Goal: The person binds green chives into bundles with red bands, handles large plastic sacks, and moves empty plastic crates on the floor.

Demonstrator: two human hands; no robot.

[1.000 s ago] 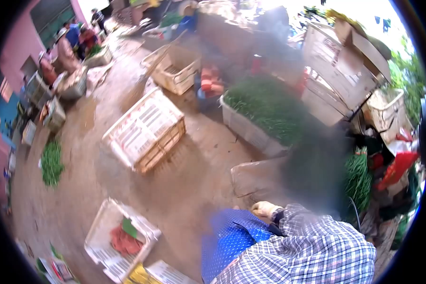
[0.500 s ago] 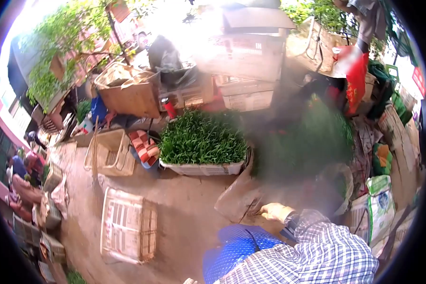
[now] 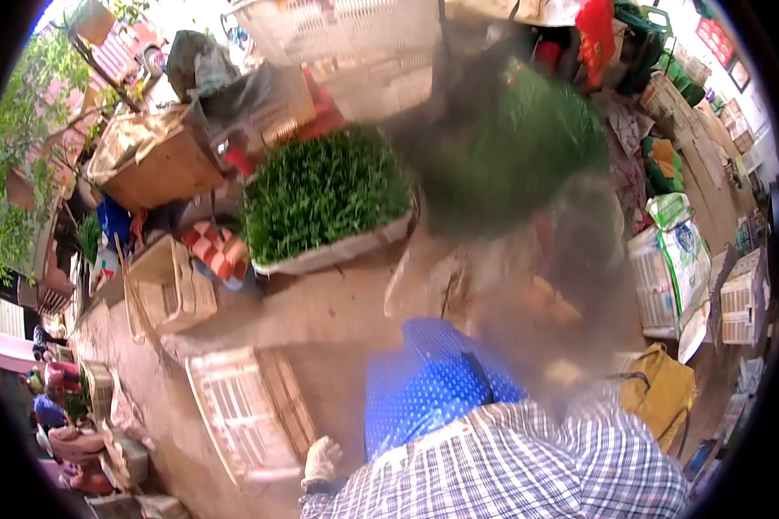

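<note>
My left hand (image 3: 322, 458), in a pale glove, is low in the view at the right edge of an overturned white plastic crate (image 3: 249, 415). Its fingers are loosely apart and hold nothing I can see; whether they touch the crate is unclear. My right hand (image 3: 565, 374) is a pale blur at the end of my checked sleeve, its fingers lost in a smear across the view. Beneath my arms lies a blue dotted apron (image 3: 433, 381). Ahead stands a white crate (image 3: 337, 253) packed with leafy greens (image 3: 325, 195).
A tilted beige crate (image 3: 160, 290) and a checkered cushion (image 3: 219, 251) are at left. A hazy green heap (image 3: 519, 147) fills the back right. At right are a white-and-green sack (image 3: 685, 251) and a yellow bag (image 3: 662, 394). Several people sit at far left.
My view has tilted down and turned right. My left hand has come into view beside the overturned crate. My right hand has drawn back toward my body and become blurred.
</note>
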